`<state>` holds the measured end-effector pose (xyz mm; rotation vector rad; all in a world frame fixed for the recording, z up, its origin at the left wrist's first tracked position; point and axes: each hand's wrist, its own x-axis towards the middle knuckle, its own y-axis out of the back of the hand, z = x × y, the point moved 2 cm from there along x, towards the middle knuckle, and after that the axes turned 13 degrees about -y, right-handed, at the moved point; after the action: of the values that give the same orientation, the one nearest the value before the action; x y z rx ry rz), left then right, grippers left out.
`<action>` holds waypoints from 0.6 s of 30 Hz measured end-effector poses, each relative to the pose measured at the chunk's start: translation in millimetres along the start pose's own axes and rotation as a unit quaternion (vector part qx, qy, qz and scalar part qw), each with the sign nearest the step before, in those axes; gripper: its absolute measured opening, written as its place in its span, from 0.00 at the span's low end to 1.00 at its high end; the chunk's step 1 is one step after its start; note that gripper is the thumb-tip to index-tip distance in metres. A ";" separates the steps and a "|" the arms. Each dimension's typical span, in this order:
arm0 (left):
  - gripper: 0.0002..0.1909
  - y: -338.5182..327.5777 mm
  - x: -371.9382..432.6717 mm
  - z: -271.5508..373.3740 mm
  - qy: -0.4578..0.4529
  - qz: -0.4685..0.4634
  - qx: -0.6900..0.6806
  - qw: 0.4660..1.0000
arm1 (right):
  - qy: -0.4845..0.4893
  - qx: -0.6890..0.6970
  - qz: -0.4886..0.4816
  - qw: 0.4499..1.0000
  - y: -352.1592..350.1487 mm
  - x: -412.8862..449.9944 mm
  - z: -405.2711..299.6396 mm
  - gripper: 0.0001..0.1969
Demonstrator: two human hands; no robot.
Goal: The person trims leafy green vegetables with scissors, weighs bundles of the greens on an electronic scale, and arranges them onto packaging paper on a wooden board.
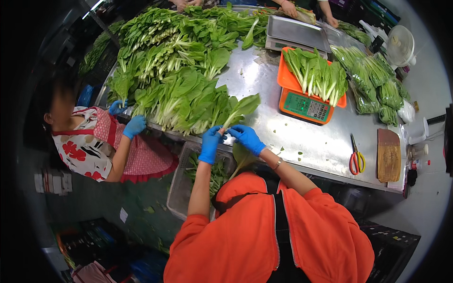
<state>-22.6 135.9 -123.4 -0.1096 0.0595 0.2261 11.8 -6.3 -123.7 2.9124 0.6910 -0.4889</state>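
My left hand [212, 141], in a blue glove, grips the base of a leafy green stalk [238, 110] above the near table edge. The blue-gloved right hand [246, 137] is at the same base, its fingers bent; whether they pinch anything is unclear. One large leaf [243, 155] hangs just below my hands. Beyond them lies a big heap of leafy greens [180, 95]. Several more greens [315, 74] lie in the orange tray of a digital scale [306, 106] to the right.
Red-and-yellow-handled scissors [356, 161] lie on the metal table [318, 145] near a brown block [388, 155]. Bagged greens [375, 83] and a second scale [297, 32] are farther back. A plastic crate [176, 189] stands below the edge. A co-worker [116, 141] is at left; others' hands show at the far side.
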 end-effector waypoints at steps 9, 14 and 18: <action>0.07 -34.6 -15.1 -13.6 0.019 0.025 -0.253 0.967 | 0.009 0.105 0.046 0.993 3.7 0.7 -6.6 0.11; 0.08 -35.9 -21.3 -5.3 0.021 0.075 -0.088 0.993 | -0.017 0.093 0.041 0.995 6.9 1.7 -1.8 0.10; 0.09 -34.7 -24.2 -10.1 -0.036 0.089 -0.039 0.995 | -0.046 0.113 0.009 0.992 4.0 8.9 10.2 0.11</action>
<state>-38.7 95.8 -128.2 -0.1744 -0.0126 0.4101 18.2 -7.9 -136.1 3.0767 0.6335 -0.7386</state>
